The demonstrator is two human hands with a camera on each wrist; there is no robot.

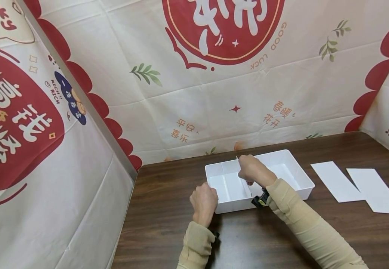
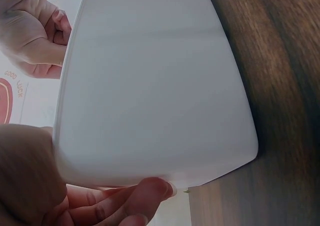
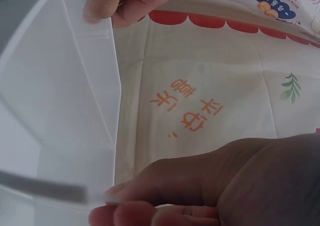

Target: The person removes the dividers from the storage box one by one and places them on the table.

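A white rectangular box [image 1: 234, 205] with an open top stands on the table. My left hand [image 1: 204, 201] grips its left end wall; in the left wrist view the fingers [image 2: 145, 196] curl around the outside of the white wall [image 2: 155, 96]. Above the middle of the box is my right hand [image 1: 253, 170]. It pinches the edge of a thin white divider [image 3: 45, 186] between thumb and fingers, seen close up in the right wrist view. This divider crosses the inside of the box, and part of it is hidden by the right hand.
Two flat white panels [image 1: 337, 182] lie partly overlapping on the dark wooden table [image 1: 160, 220], to the right of the box. A printed cloth [image 1: 194, 97] hangs behind the table, with another on the left side.
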